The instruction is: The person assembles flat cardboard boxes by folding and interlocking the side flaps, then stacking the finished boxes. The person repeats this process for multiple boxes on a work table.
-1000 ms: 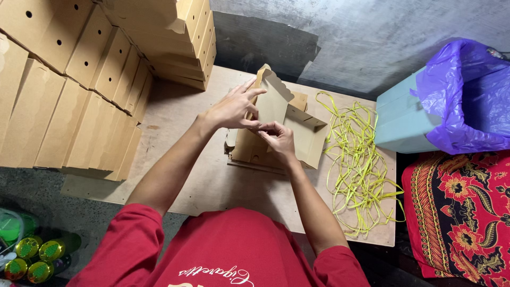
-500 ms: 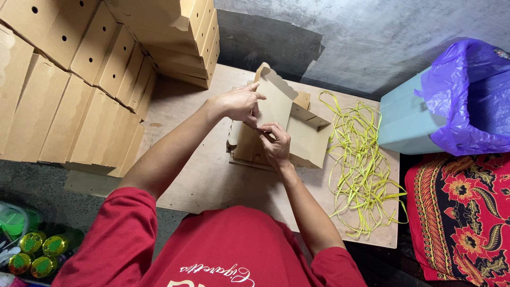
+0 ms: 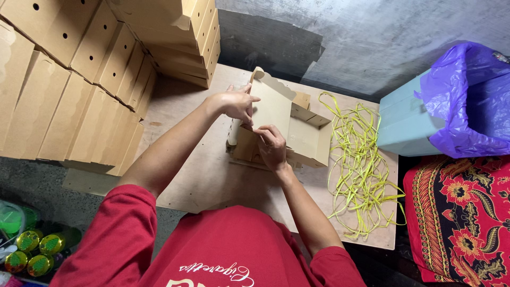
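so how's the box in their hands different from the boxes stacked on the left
The box in hand is open, flaps up, lying on the board; the stacked boxes are closed and packed in rows. It is single and gripped by the left hand and right hand; they sit untouched. Both are plain brown cardboard.

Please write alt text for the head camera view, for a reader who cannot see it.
Seen from above, a person's left hand and right hand fold a brown cardboard box on a plywood board. Thin yellow strips lie to the right, and stacks of finished cardboard boxes stand to the left.
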